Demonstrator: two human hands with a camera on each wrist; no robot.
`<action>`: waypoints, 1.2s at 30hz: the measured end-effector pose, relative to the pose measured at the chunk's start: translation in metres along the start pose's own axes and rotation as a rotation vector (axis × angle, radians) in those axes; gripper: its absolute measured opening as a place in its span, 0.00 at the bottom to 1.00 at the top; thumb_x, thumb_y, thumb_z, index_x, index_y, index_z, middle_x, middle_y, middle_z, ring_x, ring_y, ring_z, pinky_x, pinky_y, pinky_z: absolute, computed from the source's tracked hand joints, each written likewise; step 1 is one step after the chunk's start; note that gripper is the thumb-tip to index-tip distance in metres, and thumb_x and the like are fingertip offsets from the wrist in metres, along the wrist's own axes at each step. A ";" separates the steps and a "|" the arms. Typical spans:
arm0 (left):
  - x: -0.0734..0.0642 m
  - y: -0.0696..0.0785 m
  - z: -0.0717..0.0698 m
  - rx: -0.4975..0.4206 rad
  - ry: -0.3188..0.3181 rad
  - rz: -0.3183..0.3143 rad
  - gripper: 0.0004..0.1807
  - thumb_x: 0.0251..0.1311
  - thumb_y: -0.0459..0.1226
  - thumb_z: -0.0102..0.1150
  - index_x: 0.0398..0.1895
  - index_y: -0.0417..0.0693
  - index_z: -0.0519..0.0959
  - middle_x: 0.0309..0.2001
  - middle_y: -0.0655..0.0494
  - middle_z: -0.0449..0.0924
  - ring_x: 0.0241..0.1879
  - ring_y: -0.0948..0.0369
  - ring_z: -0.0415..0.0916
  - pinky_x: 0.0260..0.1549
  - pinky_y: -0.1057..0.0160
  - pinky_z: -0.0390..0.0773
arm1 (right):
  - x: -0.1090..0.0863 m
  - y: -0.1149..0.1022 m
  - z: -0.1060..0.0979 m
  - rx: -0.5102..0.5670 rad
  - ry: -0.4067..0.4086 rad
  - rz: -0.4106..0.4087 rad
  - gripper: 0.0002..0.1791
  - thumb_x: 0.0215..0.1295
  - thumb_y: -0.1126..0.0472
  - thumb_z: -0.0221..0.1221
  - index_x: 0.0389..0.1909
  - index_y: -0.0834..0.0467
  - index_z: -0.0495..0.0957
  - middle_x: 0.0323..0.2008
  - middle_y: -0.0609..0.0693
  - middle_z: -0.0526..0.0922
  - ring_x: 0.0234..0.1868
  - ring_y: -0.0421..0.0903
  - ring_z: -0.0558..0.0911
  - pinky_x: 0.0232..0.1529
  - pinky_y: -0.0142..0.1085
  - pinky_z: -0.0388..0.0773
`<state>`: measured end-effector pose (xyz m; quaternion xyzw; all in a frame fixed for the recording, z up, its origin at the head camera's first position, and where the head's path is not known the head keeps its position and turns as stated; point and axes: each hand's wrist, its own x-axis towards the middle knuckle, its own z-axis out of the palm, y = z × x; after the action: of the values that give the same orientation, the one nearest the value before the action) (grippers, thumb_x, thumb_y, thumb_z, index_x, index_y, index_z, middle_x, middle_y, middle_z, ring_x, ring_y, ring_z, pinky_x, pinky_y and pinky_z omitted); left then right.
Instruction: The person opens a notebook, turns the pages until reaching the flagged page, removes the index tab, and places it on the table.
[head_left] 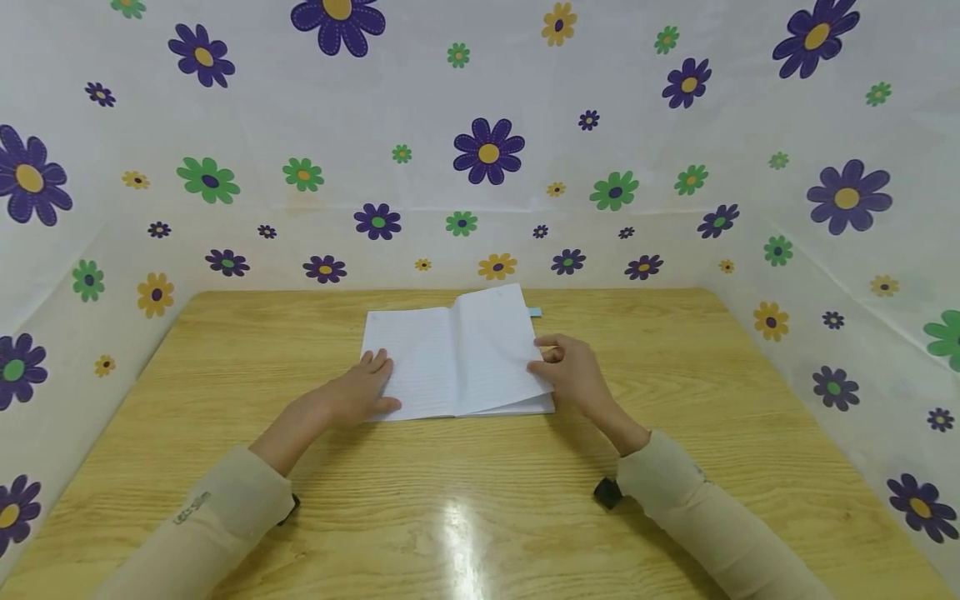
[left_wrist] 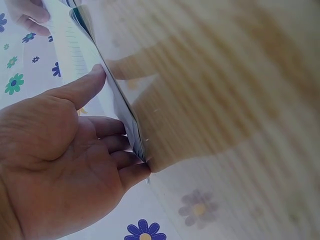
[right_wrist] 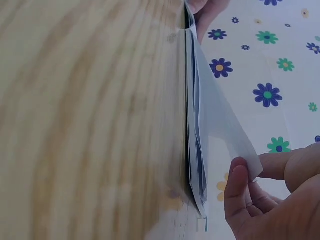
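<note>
An open notebook (head_left: 420,358) with lined white pages lies on the wooden table. My left hand (head_left: 358,390) rests on its left page near the outer edge, fingers spread and fairly straight; the left wrist view shows the thumb and fingers lying over the notebook's edge. On the other side my right hand (head_left: 576,371) pinches the outer edge of a page (head_left: 495,350) between thumb and fingers. That page is lifted off the stack beneath, as the right wrist view also shows. A small light-blue tab (head_left: 535,312) sticks out at the notebook's upper right.
The wooden table (head_left: 465,467) reaches back to a white flower-printed sheet (head_left: 420,108) that stands behind and along both sides. Dark wrist-camera pieces (head_left: 607,493) show beneath the beige sleeves (head_left: 675,487). Light glares off the table's front middle.
</note>
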<state>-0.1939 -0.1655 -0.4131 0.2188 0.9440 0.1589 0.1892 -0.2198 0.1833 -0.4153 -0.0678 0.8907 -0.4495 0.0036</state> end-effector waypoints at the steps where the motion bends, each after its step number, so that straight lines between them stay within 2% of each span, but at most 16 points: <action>1: 0.000 0.000 0.000 0.001 0.000 -0.002 0.41 0.80 0.45 0.50 0.76 0.20 0.49 0.78 0.24 0.38 0.78 0.30 0.35 0.76 0.38 0.44 | 0.000 0.000 -0.001 0.041 -0.009 0.037 0.26 0.65 0.66 0.69 0.63 0.68 0.77 0.39 0.59 0.87 0.34 0.46 0.79 0.30 0.29 0.76; 3: 0.000 0.000 0.000 0.002 0.000 -0.005 0.41 0.79 0.45 0.50 0.76 0.20 0.49 0.78 0.24 0.39 0.78 0.30 0.36 0.76 0.38 0.44 | -0.001 -0.002 -0.003 0.120 -0.037 0.103 0.30 0.67 0.65 0.69 0.68 0.68 0.73 0.43 0.61 0.87 0.37 0.47 0.82 0.33 0.31 0.80; 6: -0.001 0.001 -0.001 0.001 -0.002 -0.010 0.41 0.79 0.45 0.50 0.76 0.20 0.49 0.78 0.24 0.39 0.78 0.30 0.36 0.76 0.38 0.44 | -0.001 -0.003 -0.005 0.221 -0.069 0.171 0.32 0.69 0.62 0.68 0.71 0.67 0.70 0.49 0.62 0.86 0.46 0.49 0.84 0.44 0.34 0.84; 9: -0.001 0.001 -0.002 0.000 -0.005 -0.014 0.41 0.79 0.45 0.50 0.76 0.20 0.49 0.78 0.24 0.39 0.77 0.30 0.36 0.76 0.38 0.45 | -0.001 -0.004 -0.006 0.304 -0.100 0.204 0.30 0.71 0.62 0.66 0.70 0.66 0.71 0.50 0.61 0.84 0.53 0.50 0.82 0.57 0.39 0.81; 11: -0.001 0.001 -0.001 0.001 -0.007 -0.018 0.41 0.79 0.45 0.50 0.77 0.20 0.49 0.79 0.24 0.39 0.78 0.30 0.36 0.76 0.38 0.44 | -0.001 -0.004 -0.006 0.367 -0.114 0.221 0.31 0.71 0.63 0.65 0.71 0.66 0.70 0.51 0.62 0.83 0.57 0.50 0.80 0.62 0.41 0.79; 15: -0.003 0.003 -0.003 -0.007 -0.008 -0.019 0.41 0.79 0.45 0.51 0.76 0.20 0.49 0.78 0.24 0.39 0.78 0.30 0.35 0.76 0.38 0.44 | -0.001 -0.005 -0.005 0.477 -0.141 0.246 0.32 0.72 0.65 0.63 0.74 0.68 0.66 0.64 0.67 0.76 0.69 0.55 0.74 0.70 0.47 0.71; 18: -0.005 0.005 -0.004 -0.014 -0.009 -0.021 0.41 0.79 0.45 0.52 0.76 0.20 0.49 0.78 0.24 0.39 0.77 0.29 0.36 0.76 0.37 0.45 | -0.001 -0.004 -0.005 0.515 -0.152 0.247 0.32 0.73 0.64 0.62 0.74 0.69 0.65 0.72 0.66 0.69 0.74 0.56 0.68 0.71 0.48 0.68; 23: -0.005 0.005 -0.004 -0.017 -0.009 -0.022 0.42 0.78 0.45 0.52 0.76 0.20 0.49 0.78 0.24 0.39 0.77 0.29 0.36 0.76 0.37 0.45 | 0.000 -0.004 -0.002 0.539 -0.158 0.230 0.31 0.74 0.64 0.61 0.73 0.71 0.65 0.75 0.65 0.64 0.76 0.56 0.65 0.73 0.47 0.66; 25: -0.005 0.005 -0.003 -0.018 -0.009 -0.017 0.42 0.79 0.45 0.52 0.76 0.20 0.49 0.78 0.23 0.38 0.77 0.29 0.35 0.76 0.37 0.45 | 0.000 -0.004 0.000 0.526 -0.151 0.234 0.31 0.74 0.63 0.61 0.73 0.70 0.66 0.74 0.64 0.66 0.74 0.55 0.67 0.72 0.45 0.68; 31: -0.004 0.004 -0.002 -0.016 -0.004 0.007 0.41 0.79 0.44 0.51 0.75 0.17 0.49 0.77 0.21 0.39 0.77 0.28 0.36 0.75 0.36 0.45 | 0.002 -0.008 0.008 0.496 -0.141 0.242 0.29 0.75 0.61 0.62 0.72 0.64 0.70 0.68 0.60 0.75 0.61 0.50 0.78 0.61 0.40 0.78; 36: -0.003 0.004 -0.002 -0.008 -0.001 0.011 0.41 0.79 0.44 0.51 0.75 0.18 0.49 0.77 0.21 0.39 0.77 0.28 0.36 0.75 0.36 0.45 | 0.003 -0.012 0.015 0.577 -0.172 0.217 0.28 0.76 0.64 0.60 0.73 0.66 0.68 0.68 0.62 0.74 0.64 0.51 0.78 0.62 0.42 0.79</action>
<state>-0.1904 -0.1641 -0.4089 0.2233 0.9420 0.1635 0.1897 -0.2203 0.1634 -0.4142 -0.0065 0.7248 -0.6733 0.1461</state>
